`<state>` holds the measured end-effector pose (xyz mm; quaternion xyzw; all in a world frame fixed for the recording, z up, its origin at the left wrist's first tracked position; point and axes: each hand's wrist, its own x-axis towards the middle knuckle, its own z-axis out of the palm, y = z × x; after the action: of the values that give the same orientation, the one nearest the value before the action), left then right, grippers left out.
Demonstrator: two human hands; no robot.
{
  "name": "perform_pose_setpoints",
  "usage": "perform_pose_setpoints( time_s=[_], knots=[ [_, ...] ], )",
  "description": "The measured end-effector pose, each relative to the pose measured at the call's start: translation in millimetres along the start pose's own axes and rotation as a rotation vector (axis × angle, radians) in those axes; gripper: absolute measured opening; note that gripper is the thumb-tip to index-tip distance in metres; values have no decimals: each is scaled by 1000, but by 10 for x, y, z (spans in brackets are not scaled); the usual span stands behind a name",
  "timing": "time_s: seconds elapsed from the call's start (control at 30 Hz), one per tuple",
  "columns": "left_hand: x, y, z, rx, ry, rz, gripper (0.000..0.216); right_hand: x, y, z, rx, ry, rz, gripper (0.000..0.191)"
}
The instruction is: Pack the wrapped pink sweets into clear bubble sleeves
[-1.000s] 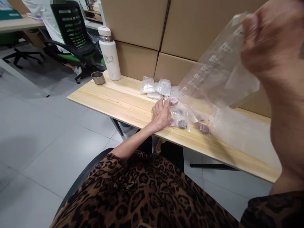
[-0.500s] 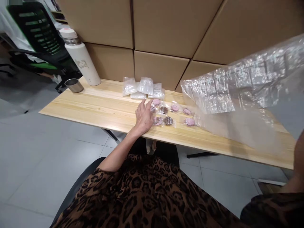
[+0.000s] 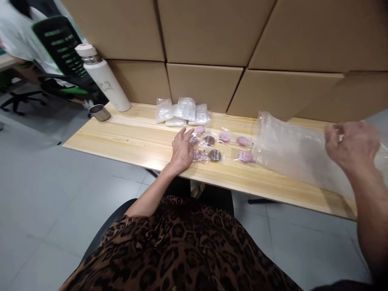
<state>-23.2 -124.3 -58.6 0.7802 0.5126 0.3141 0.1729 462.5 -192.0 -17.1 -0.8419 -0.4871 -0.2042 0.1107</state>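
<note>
My left hand (image 3: pixel 182 152) lies on the table at the left end of a group of small wrapped packets, fingers apart, partly covering a pink packet (image 3: pixel 198 155). Nearby are a dark brown round packet (image 3: pixel 215 155), another brown one (image 3: pixel 209 140), and pink ones, among them a pink packet (image 3: pixel 245 157) at the group's right end. A large clear plastic sheet (image 3: pixel 291 147) spreads over the table's right part. My right hand (image 3: pixel 353 145), slightly blurred, is curled shut on this plastic at the far right; its fingertips are partly hidden.
Several clear plastic pouches (image 3: pixel 184 111) are piled behind the packets. A white bottle (image 3: pixel 109 85) and a small metal cup (image 3: pixel 100 113) stand at the table's left end. Cardboard boxes (image 3: pixel 206 32) line the back. A person (image 3: pixel 18 32) sits beyond a chair (image 3: pixel 60 44) at upper left.
My right hand has come into view from the right edge. The plastic sheet, raised and crinkled before, now lies lower along the table. My left hand has stayed by the packets.
</note>
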Motion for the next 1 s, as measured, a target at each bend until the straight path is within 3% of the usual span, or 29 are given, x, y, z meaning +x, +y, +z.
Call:
perform_pose_setpoints(
  time_s=[0.1, 0.2, 0.3, 0.4, 0.57, 0.73, 0.87, 1.0],
  knots=[
    [-14, 32, 10, 14, -11, -37, 60, -111, -204, 148, 217, -308, -8, 14],
    [-40, 58, 22, -9, 1, -71, 59, -73, -365, 126, 238, -440, 48, 15],
    [-25, 66, -20, -72, 34, -71, 56, -34, -715, -38, 295, -314, -24, 10],
    [123, 15, -174, -102, 92, -80, 57, -134, -1357, -268, 529, -189, -243, 7],
    [644, -229, -551, 26, 121, -270, 63, -309, -2667, -541, 749, -272, -533, 31],
    [949, -427, -686, 105, 50, -453, 59, -214, -3711, -466, 674, -277, -623, 33],
    [890, -462, -641, 65, 32, -431, 59, -215, -4131, -260, 445, -273, -721, 49],
    [795, -458, -608, 17, 169, -347, 49, -260, -4144, -96, 444, -113, -732, 22]
  ],
)
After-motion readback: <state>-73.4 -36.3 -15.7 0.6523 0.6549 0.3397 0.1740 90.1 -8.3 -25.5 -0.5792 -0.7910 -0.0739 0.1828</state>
